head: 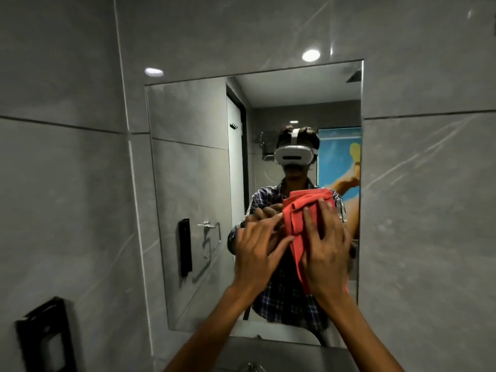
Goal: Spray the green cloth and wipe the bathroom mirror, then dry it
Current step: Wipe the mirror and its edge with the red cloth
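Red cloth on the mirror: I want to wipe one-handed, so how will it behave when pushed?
The red cloth looks floppy: it bunches in folds and its tail hangs limp under the right hand. Probably light, since that flat hand pins it to the mirror. Pushed, it will likely crumple.

The bathroom mirror (188, 183) is a frameless rectangular pane fixed flat on a grey tiled wall, its glass reflecting the room. A coral-red cloth (298, 218) lies against the glass in the right half, a little below mid-height. It is bunched into soft vertical folds, with a rolled ridge near its left edge and a narrow tail hanging down. The right hand (326, 253) presses it flat with spread fingers, and the left hand (257, 251) touches its left edge.
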Tool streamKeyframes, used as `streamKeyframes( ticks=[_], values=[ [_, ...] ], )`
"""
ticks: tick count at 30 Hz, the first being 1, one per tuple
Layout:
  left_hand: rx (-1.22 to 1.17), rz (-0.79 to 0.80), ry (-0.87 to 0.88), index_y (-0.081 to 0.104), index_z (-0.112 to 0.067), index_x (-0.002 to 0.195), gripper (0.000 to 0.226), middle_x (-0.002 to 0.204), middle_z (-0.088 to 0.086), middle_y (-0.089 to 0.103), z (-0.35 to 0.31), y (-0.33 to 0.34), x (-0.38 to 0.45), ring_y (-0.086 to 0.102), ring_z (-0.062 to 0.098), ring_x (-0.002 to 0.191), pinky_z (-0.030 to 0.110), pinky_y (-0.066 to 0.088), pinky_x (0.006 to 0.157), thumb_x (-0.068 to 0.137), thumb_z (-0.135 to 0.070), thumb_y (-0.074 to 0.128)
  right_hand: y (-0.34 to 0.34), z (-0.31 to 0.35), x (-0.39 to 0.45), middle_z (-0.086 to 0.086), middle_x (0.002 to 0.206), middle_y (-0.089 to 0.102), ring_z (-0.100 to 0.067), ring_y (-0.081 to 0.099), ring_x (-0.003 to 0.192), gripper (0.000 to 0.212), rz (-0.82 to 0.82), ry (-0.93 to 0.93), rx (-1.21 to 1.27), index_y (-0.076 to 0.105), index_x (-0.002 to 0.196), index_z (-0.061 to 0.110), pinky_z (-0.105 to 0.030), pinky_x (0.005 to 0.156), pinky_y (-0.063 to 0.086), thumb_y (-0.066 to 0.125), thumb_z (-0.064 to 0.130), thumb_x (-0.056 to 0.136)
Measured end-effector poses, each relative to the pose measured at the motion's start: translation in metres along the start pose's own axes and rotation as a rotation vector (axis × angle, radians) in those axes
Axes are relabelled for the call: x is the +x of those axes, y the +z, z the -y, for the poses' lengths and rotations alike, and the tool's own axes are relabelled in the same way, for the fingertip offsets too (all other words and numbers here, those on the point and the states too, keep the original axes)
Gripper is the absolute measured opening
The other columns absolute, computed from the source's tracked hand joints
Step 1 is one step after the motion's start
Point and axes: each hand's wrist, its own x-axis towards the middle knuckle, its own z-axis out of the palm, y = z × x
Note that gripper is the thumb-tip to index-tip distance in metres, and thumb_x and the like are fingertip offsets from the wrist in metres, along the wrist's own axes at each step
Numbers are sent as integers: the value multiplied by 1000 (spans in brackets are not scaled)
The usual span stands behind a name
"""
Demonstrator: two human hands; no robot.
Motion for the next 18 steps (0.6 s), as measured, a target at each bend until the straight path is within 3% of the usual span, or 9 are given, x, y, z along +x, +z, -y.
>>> streamKeyframes(
  ticks=[3,6,9,11,14,18],
  values=[
    [243,-21,71,17,-23,165,73,165,5,32,62,-26,-23,35,22,148,45,28,122,103,-51,45,8,-2,9,-21,173,0,-37,2,161,71,138,-30,-115,10,164,5,-56,131,2,23,46,108],
    [349,13,-63,-5,-20,166,76,176,7,-1,123,-61,-41,0,22,163,47,5,133,105,-55,25,19,5,10,-20,173,-6,-36,-3,161,77,143,69,-134,2,164,5,-55,131,3,18,53,107],
    [338,61,-202,-2,-9,165,77,175,18,6,153,-75,-32,2,28,164,56,12,130,106,-55,16,33,38,33,-19,173,-10,-36,-4,161,80,55,255,-151,-2,164,7,-57,130,10,24,55,105],
    [362,92,-222,-3,-6,164,77,174,20,7,158,-73,-23,6,33,163,59,14,129,106,-53,14,42,68,56,-20,173,-8,-38,-2,161,80,16,278,-123,-2,164,10,-58,130,8,27,56,105],
    [382,92,-203,-3,-7,164,76,174,21,7,164,-69,-24,9,35,162,58,13,130,105,-51,15,61,102,61,-19,173,-4,-38,-1,161,75,70,7,-65,3,165,13,-57,130,-1,31,50,106],
    [411,88,-164,-4,-10,165,75,175,17,5,168,-70,-23,10,34,162,54,12,130,105,-49,16,61,90,33,-14,174,0,-34,0,162,79,230,-499,-125,7,165,15,-58,129,5,47,37,101]
  ],
)
